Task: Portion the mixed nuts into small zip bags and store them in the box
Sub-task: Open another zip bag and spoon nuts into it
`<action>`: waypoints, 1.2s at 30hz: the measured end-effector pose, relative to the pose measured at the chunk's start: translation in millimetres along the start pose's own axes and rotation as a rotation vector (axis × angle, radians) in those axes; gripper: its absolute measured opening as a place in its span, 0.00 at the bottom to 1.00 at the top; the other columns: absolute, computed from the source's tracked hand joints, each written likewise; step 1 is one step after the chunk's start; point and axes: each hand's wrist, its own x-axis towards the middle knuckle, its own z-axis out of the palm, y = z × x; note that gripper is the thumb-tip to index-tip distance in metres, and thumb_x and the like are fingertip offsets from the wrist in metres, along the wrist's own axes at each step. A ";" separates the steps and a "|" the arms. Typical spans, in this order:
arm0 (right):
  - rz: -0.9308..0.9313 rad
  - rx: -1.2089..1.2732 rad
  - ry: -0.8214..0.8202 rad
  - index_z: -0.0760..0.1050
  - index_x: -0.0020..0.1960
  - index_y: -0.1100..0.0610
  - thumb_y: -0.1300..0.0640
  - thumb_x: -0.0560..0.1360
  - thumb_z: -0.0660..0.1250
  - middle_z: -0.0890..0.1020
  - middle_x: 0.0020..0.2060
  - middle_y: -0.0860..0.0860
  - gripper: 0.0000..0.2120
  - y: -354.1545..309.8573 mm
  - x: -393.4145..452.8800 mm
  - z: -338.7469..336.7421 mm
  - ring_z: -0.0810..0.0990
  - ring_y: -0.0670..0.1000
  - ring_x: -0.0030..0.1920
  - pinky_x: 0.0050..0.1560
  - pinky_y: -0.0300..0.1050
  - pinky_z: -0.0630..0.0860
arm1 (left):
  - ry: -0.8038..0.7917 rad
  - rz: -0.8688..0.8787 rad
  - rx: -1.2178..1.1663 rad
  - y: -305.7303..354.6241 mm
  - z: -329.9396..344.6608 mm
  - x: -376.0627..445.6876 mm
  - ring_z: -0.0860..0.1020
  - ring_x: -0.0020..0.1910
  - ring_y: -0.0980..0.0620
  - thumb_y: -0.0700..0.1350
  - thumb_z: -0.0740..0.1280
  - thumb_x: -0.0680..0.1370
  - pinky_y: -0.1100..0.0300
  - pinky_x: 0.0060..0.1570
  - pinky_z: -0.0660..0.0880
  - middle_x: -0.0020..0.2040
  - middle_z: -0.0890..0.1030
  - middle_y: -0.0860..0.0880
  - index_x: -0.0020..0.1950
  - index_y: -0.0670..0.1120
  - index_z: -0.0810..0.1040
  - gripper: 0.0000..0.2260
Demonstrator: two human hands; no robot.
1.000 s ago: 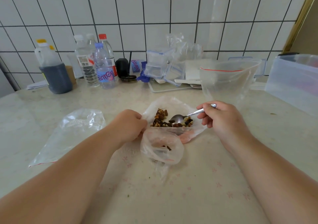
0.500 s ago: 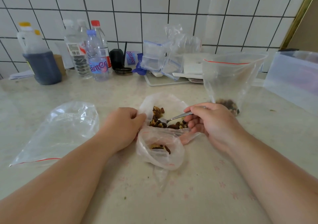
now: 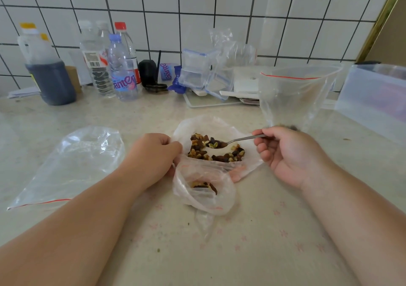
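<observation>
Progress: early, by my read. Nuts [image 3: 216, 151] mostly sit in the open supply bag [image 3: 248, 164] at the middle of the surface [image 3: 252, 252]; that bag is the landmark below.

Right hand [image 3: 287, 156], just right of the supply bag, has its fingers curled round the handle of a spoon [image 3: 232, 141]. The spoon's bowl is over the pile, loaded with a few nuts and seeds. Left hand [image 3: 153, 153], at the supply bag's left edge, pinches the plastic there and appears to hold the mouth open.

Small bag [image 3: 204, 191] touches the supply bag on its near side, mouth open, a small clump of nuts inside. Not full, not zipped.

Upright zip bag [image 3: 294, 96], behind and right of the supply bag, mouth open, red strip at top. Something dark shows at its base behind the right hand; too hidden to be sure it is nuts.

Flat zip bag [image 3: 66, 167], well left of the supply bag, looks empty.

Box [image 3: 373, 101], far right of the supply bag, translucent. Contents unclear; no filled bags visibly in it.

Remaining, as a judgement:
- move this spoonful into a bag
- keep portioning until the pile is gone
- zip each bag
- put them in the box

Nothing sealed or stored that I can see.
</observation>
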 end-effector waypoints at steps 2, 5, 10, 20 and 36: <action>0.005 0.000 -0.034 0.79 0.41 0.64 0.63 0.79 0.60 0.78 0.26 0.53 0.12 -3.9 -2.2 -0.3 0.73 0.46 0.23 0.19 0.35 0.67 | -0.002 -0.013 0.011 -0.2 0.1 0.9 0.73 0.22 0.56 0.50 0.69 0.76 0.61 0.28 0.71 0.23 0.78 0.53 0.39 0.40 0.80 0.14; -0.004 -0.030 -0.113 0.79 0.40 0.63 0.62 0.79 0.60 0.76 0.26 0.53 0.13 -9.3 -9.5 1.4 0.71 0.46 0.22 0.19 0.35 0.64 | -0.002 -0.012 0.031 -0.6 0.2 1.2 0.72 0.22 0.55 0.48 0.68 0.76 0.60 0.28 0.71 0.22 0.77 0.53 0.34 0.43 0.78 0.13; -0.148 -0.251 -0.265 0.81 0.38 0.61 0.61 0.80 0.62 0.77 0.27 0.56 0.15 -9.5 -22.3 5.2 0.71 0.48 0.23 0.20 0.38 0.63 | 0.008 -0.002 0.076 0.7 -0.5 0.0 0.76 0.25 0.52 0.46 0.64 0.76 0.61 0.28 0.68 0.22 0.78 0.55 0.36 0.46 0.78 0.10; -0.429 -0.294 -0.332 0.84 0.40 0.54 0.56 0.76 0.65 0.80 0.29 0.54 0.11 -10.2 -20.8 -1.1 0.73 0.49 0.28 0.30 0.40 0.68 | -0.067 -0.033 -0.061 0.7 -1.9 6.3 0.74 0.18 0.55 0.59 0.64 0.76 0.62 0.23 0.71 0.26 0.83 0.49 0.47 0.51 0.79 0.12; -0.543 -0.876 -0.027 0.83 0.51 0.43 0.51 0.81 0.63 0.85 0.39 0.38 0.10 14.4 -1.9 11.6 0.77 0.34 0.38 0.37 0.24 0.68 | -0.029 0.057 0.046 -1.6 5.4 10.3 0.74 0.31 0.50 0.51 0.64 0.82 0.57 0.33 0.72 0.33 0.79 0.48 0.38 0.45 0.78 0.15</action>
